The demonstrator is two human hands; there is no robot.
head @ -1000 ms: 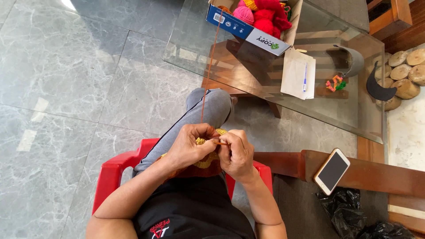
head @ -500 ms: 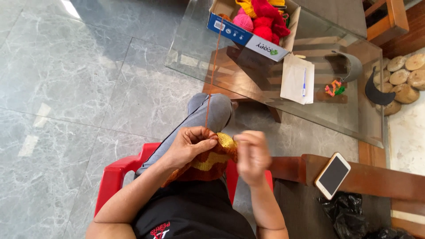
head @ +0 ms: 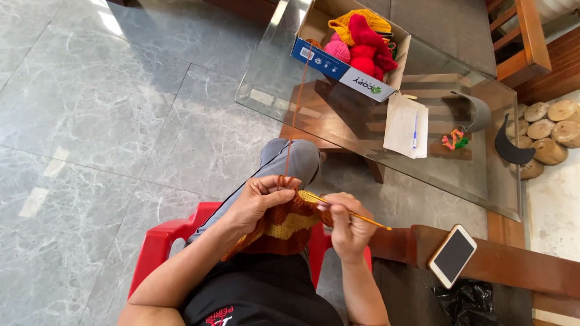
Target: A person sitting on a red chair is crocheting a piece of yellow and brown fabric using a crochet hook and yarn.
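Crochet piece [head: 284,226] sits on my lap, pinched at its top edge by my left hand [head: 263,196], fingers curled shut on the fabric. A strand of yarn [head: 294,115] runs up from that hand towards the box [head: 338,66] on the glass table [head: 483,181]. My right hand [head: 347,226] is just beside it, closed around the hook [head: 353,214], whose tip meets the piece between both hands. The piece is rust-orange with a yellow zigzag band, draping down over my thighs. A phone [head: 452,256] lies off to my right.
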